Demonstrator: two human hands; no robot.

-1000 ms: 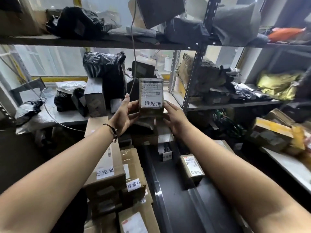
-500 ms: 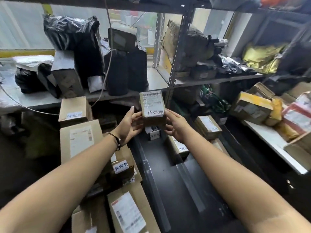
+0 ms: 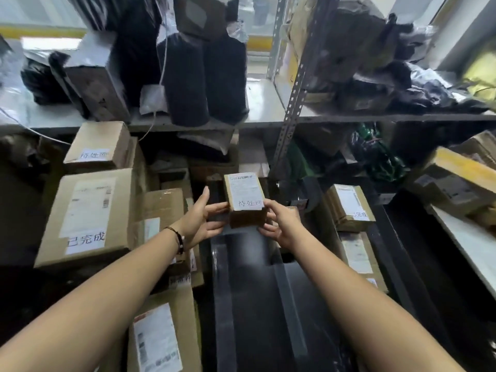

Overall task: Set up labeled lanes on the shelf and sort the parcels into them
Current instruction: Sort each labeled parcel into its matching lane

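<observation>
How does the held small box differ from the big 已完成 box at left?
The small box is far smaller than the big box. The small box reads 待处理, the big box 已完成. The small box is held up; the big box lies stacked. Both: brown cardboard.

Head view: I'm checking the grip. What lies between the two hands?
The small parcel labelled 待处理; left hand presses its side, right hand grips it. Head view shows it.

待处理 on small centre box (image 3: 244,196), 已完成 on large left box (image 3: 86,216)
</observation>
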